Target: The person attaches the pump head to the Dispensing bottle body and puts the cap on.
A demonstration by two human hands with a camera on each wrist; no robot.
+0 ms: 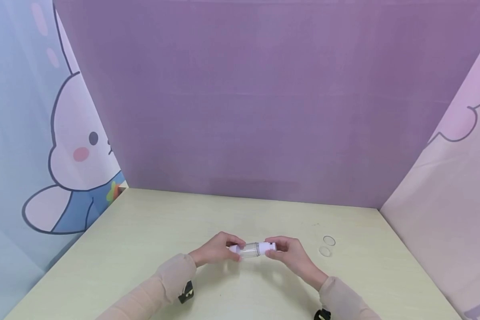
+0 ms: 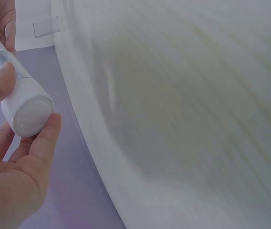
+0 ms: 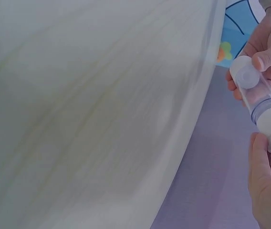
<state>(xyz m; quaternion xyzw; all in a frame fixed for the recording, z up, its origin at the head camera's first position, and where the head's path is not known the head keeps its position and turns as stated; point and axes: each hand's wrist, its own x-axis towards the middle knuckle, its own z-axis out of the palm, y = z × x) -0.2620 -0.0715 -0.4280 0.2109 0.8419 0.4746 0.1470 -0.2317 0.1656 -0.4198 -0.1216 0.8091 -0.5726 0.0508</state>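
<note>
Sideways above the table [image 1: 256, 293], a clear bottle [image 1: 249, 250] spans 2 hands: the left hand [image 1: 217, 249] curls thumb and fingers round its white base [image 2: 28, 112]; the right hand [image 1: 294, 257] pinches its white top [image 1: 264, 248]. The left wrist view shows the base's underside, hidden in the head view.

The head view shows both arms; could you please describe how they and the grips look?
The person wears a loose, pale beige fabric left sleeve and a matching right sleeve. A small black object shows beneath the left one, another black object beneath the right; their details are unclear. The left grip and right grip wear no gloves.
</note>
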